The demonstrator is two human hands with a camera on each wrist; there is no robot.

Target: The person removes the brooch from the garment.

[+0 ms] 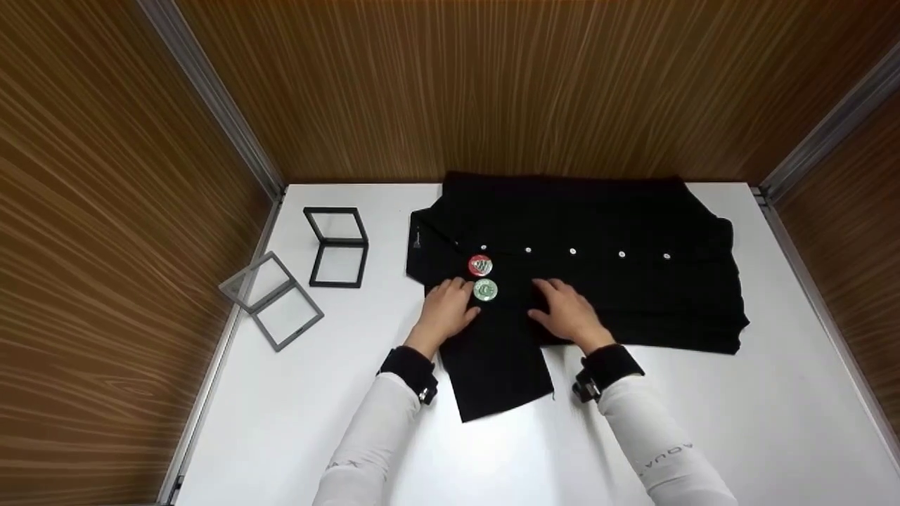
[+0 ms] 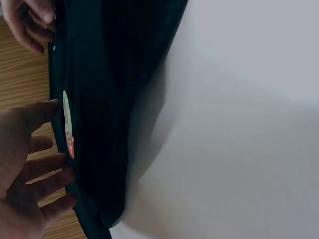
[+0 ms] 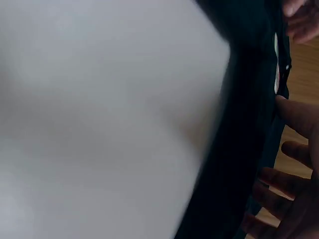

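Both arms [image 1: 373, 429] reach forward to the shirt [image 1: 633, 299].

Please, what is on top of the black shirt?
A red badge and a green badge. The left hand and right hand are over the shirt too; its parts beneath these cannot be seen.

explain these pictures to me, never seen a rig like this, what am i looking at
No machine here, just a person's bare left hand and bare right hand. The wide picture comes from a camera on the head, looking down; the two close ones come from wrist cameras.

On the flat white table are a black cloth shirt bearing a round red-and-white badge and a round green-and-white badge, plus an open black hinged frame and an open grey hinged frame.

Nothing looks gripped: the fingers are loosely spread at the shirt.
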